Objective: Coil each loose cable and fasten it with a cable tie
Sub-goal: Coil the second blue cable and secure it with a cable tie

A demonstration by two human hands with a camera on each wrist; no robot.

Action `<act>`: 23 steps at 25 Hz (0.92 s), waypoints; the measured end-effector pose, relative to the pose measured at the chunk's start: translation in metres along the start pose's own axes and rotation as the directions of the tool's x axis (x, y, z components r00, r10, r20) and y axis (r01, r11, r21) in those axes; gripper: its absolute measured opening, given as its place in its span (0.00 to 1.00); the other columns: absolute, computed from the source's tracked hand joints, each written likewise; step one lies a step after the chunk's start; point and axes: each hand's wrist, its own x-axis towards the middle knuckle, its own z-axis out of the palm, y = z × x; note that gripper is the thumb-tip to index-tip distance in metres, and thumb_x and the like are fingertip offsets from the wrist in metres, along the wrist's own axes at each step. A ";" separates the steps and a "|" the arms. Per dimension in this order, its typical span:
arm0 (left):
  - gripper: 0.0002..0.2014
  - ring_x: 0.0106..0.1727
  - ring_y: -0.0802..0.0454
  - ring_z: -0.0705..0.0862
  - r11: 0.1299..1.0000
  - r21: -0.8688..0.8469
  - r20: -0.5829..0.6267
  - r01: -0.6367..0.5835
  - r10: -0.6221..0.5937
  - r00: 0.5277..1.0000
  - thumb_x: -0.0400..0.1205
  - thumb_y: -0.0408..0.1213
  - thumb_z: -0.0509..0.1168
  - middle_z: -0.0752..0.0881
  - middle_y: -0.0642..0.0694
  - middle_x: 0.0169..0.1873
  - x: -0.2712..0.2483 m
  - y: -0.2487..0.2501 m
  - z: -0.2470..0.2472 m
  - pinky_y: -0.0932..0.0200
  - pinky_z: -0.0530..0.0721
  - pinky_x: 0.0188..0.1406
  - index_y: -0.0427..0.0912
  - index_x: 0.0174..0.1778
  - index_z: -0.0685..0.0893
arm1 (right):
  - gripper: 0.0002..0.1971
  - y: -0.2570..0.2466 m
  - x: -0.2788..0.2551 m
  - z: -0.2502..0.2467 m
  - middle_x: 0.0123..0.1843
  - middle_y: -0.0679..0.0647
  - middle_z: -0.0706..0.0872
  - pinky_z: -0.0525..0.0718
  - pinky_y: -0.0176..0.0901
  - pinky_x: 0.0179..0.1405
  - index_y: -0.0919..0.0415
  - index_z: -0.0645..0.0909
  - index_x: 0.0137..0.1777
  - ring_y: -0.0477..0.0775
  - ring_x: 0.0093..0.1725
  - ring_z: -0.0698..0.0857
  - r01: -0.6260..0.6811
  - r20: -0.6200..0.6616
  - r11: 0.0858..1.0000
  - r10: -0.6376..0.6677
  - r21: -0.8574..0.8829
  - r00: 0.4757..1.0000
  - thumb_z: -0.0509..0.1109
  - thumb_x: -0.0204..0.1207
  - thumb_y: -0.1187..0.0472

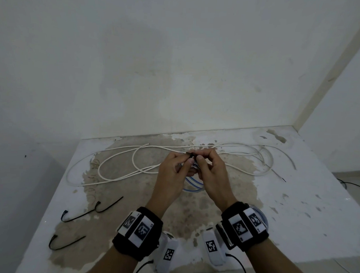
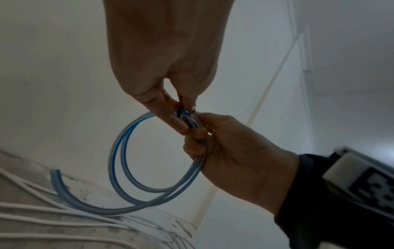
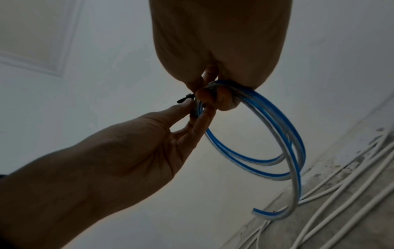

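- A coil of clear, blue-striped cable (image 2: 119,161) is held up above the middle of the worn tabletop (image 1: 295,203), between both hands.
- The coil's top is gripped by the left hand (image 1: 171,177), with fingers curled round the bunched loops; in the left wrist view the thumb and forefinger meet at the black cable tie (image 2: 179,112).
- The same bunch is clasped by the right hand (image 1: 211,175), whose curled fingers close over the loops while the tie's short black end (image 3: 185,99) juts out beside them.
- The step in hand is judged to be the cinching of the tie round the coil; whether the tail is already through the head cannot be told.
- For a good result, the loops should be kept stacked flat by one hand while the tail is drawn by the other, and the free cable end (image 3: 259,212) should be tucked against the coil first.
- The long white cable (image 1: 116,166) lies loose across the far half of the tabletop, not yet coiled.
- Two spare black cable ties (image 1: 89,209) lie near the near-left corner, apart from the hands.
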 end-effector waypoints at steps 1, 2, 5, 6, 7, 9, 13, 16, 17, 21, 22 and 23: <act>0.09 0.43 0.48 0.91 1.000 0.027 0.009 0.000 0.000 1.000 0.86 0.33 0.64 0.79 0.45 0.47 0.001 0.001 0.000 0.59 0.90 0.46 0.49 0.56 0.88 | 0.07 -0.001 -0.001 0.000 0.50 0.55 0.88 0.77 0.27 0.31 0.66 0.82 0.57 0.36 0.33 0.82 -0.001 0.001 1.000 0.001 0.015 1.000 0.61 0.88 0.67; 0.09 0.43 0.49 0.90 0.999 0.051 0.020 0.002 -0.003 1.000 0.86 0.34 0.64 0.79 0.44 0.47 0.001 0.002 0.001 0.58 0.90 0.47 0.47 0.57 0.88 | 0.07 -0.002 -0.001 -0.001 0.48 0.55 0.87 0.77 0.28 0.30 0.67 0.82 0.57 0.36 0.32 0.81 -0.009 -0.005 0.999 0.009 0.033 1.000 0.61 0.88 0.67; 0.14 0.44 0.52 0.91 0.997 0.078 0.073 0.019 -0.025 0.997 0.87 0.37 0.62 0.81 0.44 0.51 -0.001 0.006 0.003 0.56 0.91 0.47 0.43 0.67 0.84 | 0.09 0.001 -0.001 -0.003 0.46 0.59 0.85 0.77 0.29 0.28 0.69 0.82 0.59 0.37 0.29 0.80 -0.058 -0.016 0.993 0.060 0.100 0.998 0.62 0.88 0.67; 0.15 0.44 0.52 0.91 0.997 0.065 0.082 0.033 -0.038 0.996 0.87 0.38 0.62 0.84 0.46 0.53 -0.003 0.008 0.002 0.56 0.91 0.45 0.45 0.70 0.82 | 0.08 0.003 0.000 -0.005 0.45 0.58 0.84 0.76 0.32 0.27 0.68 0.82 0.58 0.38 0.27 0.78 -0.078 -0.019 0.992 0.080 0.103 0.997 0.62 0.88 0.66; 0.16 0.42 0.52 0.92 0.997 0.054 0.079 0.050 -0.054 0.995 0.87 0.38 0.62 0.86 0.47 0.54 -0.003 0.011 0.001 0.56 0.91 0.42 0.46 0.71 0.81 | 0.08 0.004 0.000 -0.007 0.42 0.54 0.84 0.74 0.35 0.26 0.66 0.83 0.57 0.41 0.26 0.75 -0.098 -0.023 0.991 0.101 0.096 0.995 0.63 0.88 0.65; 0.14 0.37 0.52 0.92 0.995 0.085 0.046 0.059 -0.063 0.997 0.87 0.39 0.64 0.90 0.49 0.50 -0.003 0.017 -0.004 0.56 0.89 0.32 0.49 0.68 0.84 | 0.07 0.008 0.000 -0.011 0.37 0.47 0.84 0.71 0.39 0.24 0.64 0.83 0.55 0.45 0.24 0.71 -0.134 -0.021 0.988 0.136 0.075 0.991 0.64 0.88 0.63; 0.07 0.34 0.52 0.90 0.990 0.142 0.033 -0.003 -0.002 0.999 0.85 0.35 0.66 0.90 0.53 0.42 0.001 0.022 -0.010 0.55 0.86 0.27 0.46 0.55 0.87 | 0.09 0.003 -0.004 -0.011 0.31 0.42 0.81 0.68 0.37 0.22 0.64 0.83 0.56 0.45 0.22 0.67 -0.170 0.028 0.983 0.168 0.072 0.985 0.63 0.88 0.62; 0.05 0.34 0.53 0.90 0.987 0.162 0.041 -0.019 0.012 0.999 0.85 0.34 0.66 0.90 0.53 0.42 0.002 0.020 -0.011 0.55 0.87 0.29 0.44 0.53 0.87 | 0.11 -0.002 -0.006 -0.008 0.25 0.40 0.76 0.63 0.38 0.21 0.61 0.85 0.58 0.45 0.22 0.63 -0.209 0.059 0.972 0.203 0.104 0.977 0.61 0.89 0.59; 0.05 0.35 0.53 0.90 0.985 0.171 0.044 -0.026 0.018 0.999 0.84 0.33 0.67 0.90 0.52 0.43 0.002 0.019 -0.011 0.56 0.87 0.29 0.43 0.53 0.87 | 0.12 -0.003 -0.006 -0.007 0.24 0.41 0.74 0.61 0.39 0.22 0.60 0.86 0.58 0.47 0.22 0.61 -0.220 0.083 0.968 0.211 0.121 0.974 0.61 0.89 0.58; 0.04 0.37 0.55 0.89 0.971 0.216 0.018 -0.097 0.095 0.995 0.85 0.33 0.66 0.88 0.51 0.42 0.005 0.026 -0.014 0.59 0.86 0.30 0.44 0.50 0.86 | 0.13 0.002 0.000 -0.012 0.25 0.48 0.68 0.55 0.46 0.26 0.65 0.84 0.56 0.51 0.25 0.55 -0.281 0.206 0.934 0.237 0.220 0.949 0.61 0.89 0.57; 0.03 0.37 0.56 0.88 0.963 0.234 -0.007 -0.134 0.140 0.990 0.85 0.34 0.66 0.88 0.52 0.42 0.008 0.030 -0.017 0.60 0.86 0.31 0.45 0.49 0.85 | 0.13 0.005 0.002 -0.014 0.27 0.51 0.65 0.55 0.46 0.26 0.67 0.83 0.56 0.53 0.26 0.53 -0.295 0.217 0.926 0.246 0.235 0.945 0.62 0.89 0.58; 0.03 0.38 0.56 0.87 0.951 0.256 -0.031 -0.175 0.190 0.981 0.84 0.35 0.67 0.88 0.54 0.42 0.011 0.034 -0.019 0.62 0.85 0.33 0.47 0.48 0.85 | 0.13 0.008 0.004 -0.016 0.28 0.53 0.64 0.54 0.47 0.26 0.68 0.83 0.57 0.56 0.27 0.52 -0.306 0.222 0.920 0.254 0.243 0.941 0.62 0.88 0.58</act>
